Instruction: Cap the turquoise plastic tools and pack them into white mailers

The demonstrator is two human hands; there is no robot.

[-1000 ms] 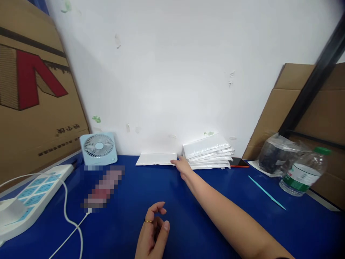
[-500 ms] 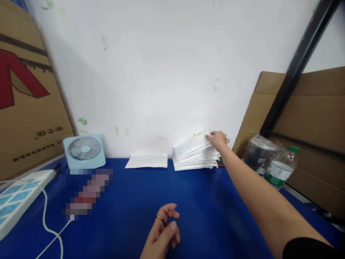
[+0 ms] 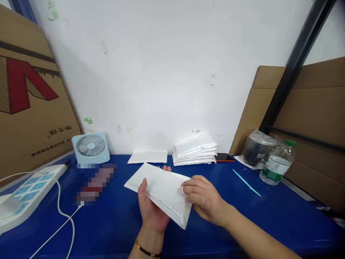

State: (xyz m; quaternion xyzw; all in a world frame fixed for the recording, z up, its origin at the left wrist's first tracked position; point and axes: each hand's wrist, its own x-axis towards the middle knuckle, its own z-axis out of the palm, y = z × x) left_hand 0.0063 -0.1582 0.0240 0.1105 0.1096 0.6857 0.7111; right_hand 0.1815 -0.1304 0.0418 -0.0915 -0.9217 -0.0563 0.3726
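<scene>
A flat white packet (image 3: 161, 189) with a shiny wrap is held tilted above the table's front half. My left hand (image 3: 153, 208) cradles it from below, with the thumb over its near edge and fingertips showing past the far edge. My right hand (image 3: 203, 198) grips its right end, fingers bent on top. A small pinkish mark (image 3: 180, 191) shows on the packet beside those fingers. Behind, a stack of similar white packets (image 3: 195, 151) leans unevenly near the wall. One more white packet (image 3: 147, 157) lies to the left of the stack.
A phone (image 3: 225, 157) lies right of the stack, with a turquoise stick-like tool (image 3: 246, 182) in front. Farther right stand a bottle (image 3: 277, 163) and a bagged dark item (image 3: 254, 151). At left are a blue fan (image 3: 91, 147), a power strip (image 3: 32, 194) and white cables (image 3: 60, 212).
My right hand has come back from the stack with a white packet. My left hand has moved up and now holds it too. The phone and turquoise tool have come into view.
</scene>
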